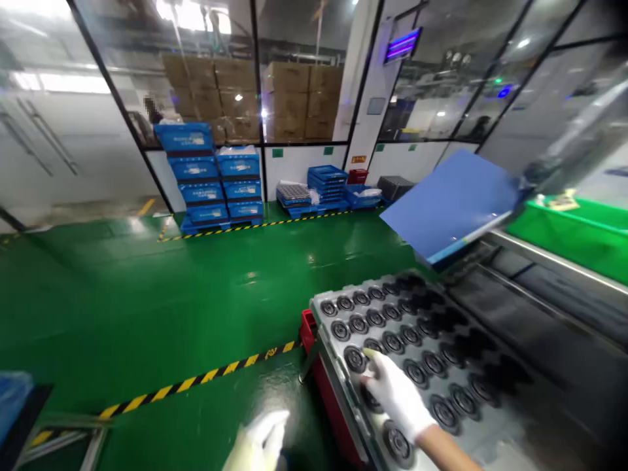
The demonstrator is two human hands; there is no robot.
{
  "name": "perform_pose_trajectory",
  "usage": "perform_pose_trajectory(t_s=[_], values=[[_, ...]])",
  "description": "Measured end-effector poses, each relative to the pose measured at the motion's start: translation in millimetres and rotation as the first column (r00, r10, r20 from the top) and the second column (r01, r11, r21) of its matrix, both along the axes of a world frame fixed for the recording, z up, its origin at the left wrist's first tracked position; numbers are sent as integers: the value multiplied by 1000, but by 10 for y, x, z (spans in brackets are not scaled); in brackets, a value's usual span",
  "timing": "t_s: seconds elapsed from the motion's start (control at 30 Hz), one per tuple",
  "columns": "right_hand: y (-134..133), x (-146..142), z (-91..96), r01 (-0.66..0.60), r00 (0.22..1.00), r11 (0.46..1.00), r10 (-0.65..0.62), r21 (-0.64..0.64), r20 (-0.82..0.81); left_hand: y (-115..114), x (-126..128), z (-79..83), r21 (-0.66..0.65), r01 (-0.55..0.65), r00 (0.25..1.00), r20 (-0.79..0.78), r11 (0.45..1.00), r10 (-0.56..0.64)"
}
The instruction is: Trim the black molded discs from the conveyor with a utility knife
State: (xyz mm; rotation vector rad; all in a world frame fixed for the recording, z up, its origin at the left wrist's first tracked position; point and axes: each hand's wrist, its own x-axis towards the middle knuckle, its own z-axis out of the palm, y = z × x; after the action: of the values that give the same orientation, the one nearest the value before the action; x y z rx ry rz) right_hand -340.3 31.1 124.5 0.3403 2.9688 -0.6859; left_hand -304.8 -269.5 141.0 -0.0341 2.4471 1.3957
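Note:
My right hand (398, 398), in a white glove, is over a grey tray (338, 386) that holds rows of black round parts with ringed faces. Its thumb and forefinger are apart beside one black round part (354, 358) near the tray's left edge; whether they touch it I cannot tell. Another black round part (371, 397) is partly hidden under that hand. My left hand (261, 439), also gloved, is low in the view, left of the tray and above the green floor. Motion blurs its fingers, and no object shows in it.
A red crate (308, 327) is under the tray. To the right, a tilted blue panel (451, 203) overhangs the tray's far end, near a green bin (579, 226). Stacked blue crates (199, 170) stand by the glass wall. Striped tape (210, 378) crosses the floor.

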Motion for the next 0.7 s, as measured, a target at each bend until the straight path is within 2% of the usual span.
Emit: perform_pose_trajectory(t_s=[0.07, 0.13, 0.2, 0.27, 0.37, 0.43, 0.7], values=[[-261, -398, -177, -84, 996, 990, 85, 112, 1, -326, -54, -98, -19, -44, 999, 5, 999, 44], [-451, -661, -380, -153, 988, 968, 153, 197, 19, -587, -61, -231, -16, -112, 993, 31, 994, 112], [-529, -766, -544, -197, 980, 939, 193, 281, 40, -756, -25, -383, -20, -163, 985, 61, 986, 164], [-519, -774, -630, -222, 975, 912, 215, 346, 61, -832, 20, -526, -26, -189, 978, 89, 982, 191], [-464, -757, -642, -239, 971, 884, 228, 401, 77, -805, 31, -676, -23, -198, 976, 91, 980, 199], [-457, -772, -626, -232, 972, 874, 223, 428, 71, -727, -28, -718, -7, -186, 980, 72, 982, 186], [-516, -905, -662, -235, 971, 852, 225, 467, 77, -240, -510, -687, 95, -43, 999, -3, 995, 43]])
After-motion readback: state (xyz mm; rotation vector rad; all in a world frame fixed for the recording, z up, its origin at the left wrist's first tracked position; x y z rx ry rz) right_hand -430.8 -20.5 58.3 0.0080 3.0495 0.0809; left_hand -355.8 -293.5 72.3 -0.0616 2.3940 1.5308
